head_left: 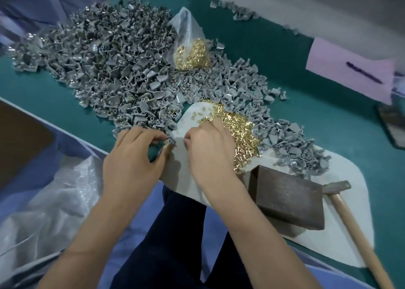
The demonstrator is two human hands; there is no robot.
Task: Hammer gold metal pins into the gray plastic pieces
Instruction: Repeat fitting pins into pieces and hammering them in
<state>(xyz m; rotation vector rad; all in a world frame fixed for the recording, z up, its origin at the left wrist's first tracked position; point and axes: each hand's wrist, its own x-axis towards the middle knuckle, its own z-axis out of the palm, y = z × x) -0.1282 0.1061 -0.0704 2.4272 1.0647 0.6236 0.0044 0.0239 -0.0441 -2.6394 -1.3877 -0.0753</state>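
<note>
Left fingers [163, 137] around gray piece [171, 140]

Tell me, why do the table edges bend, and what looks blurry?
Head view: the wide-angle lens bows the green table; the lilac paper sheet at right is smeared, its dark writing unreadable; the far gray plastic pieces look soft; lighting even, shadows faint.

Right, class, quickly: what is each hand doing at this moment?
Left hand: fingers pinch a gray plastic piece at the white mat's edge.
Right hand: fingers curled beside the gold pins; whether it holds one cannot be told.
</note>
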